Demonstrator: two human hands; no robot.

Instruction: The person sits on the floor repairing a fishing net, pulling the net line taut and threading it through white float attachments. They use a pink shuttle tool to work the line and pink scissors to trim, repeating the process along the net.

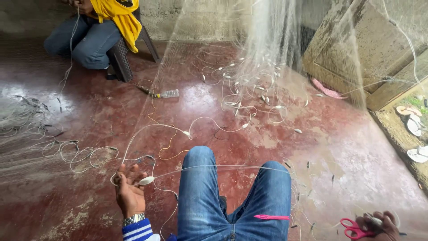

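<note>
My left hand [129, 189] is raised palm up at the lower left, holding a white cord with an oval white float [146, 180] on it. From that hand the cord [232, 167] runs taut across my blue-jeaned knees [198, 178]. My right hand [381, 225] at the lower right corner grips red-handled scissors [354, 228] and a strand of the net. A pink netting needle [272, 217] lies on my right thigh. Fine white fishing net [263, 49] hangs ahead and spreads over the red floor.
Another person in jeans and a yellow cloth [116, 15] sits on a dark stool [120, 60] at the upper left, holding net cord. A small plastic bottle [167, 93] lies on the floor. A wooden door [370, 49] leans at the right, sandals [414, 122] beyond it.
</note>
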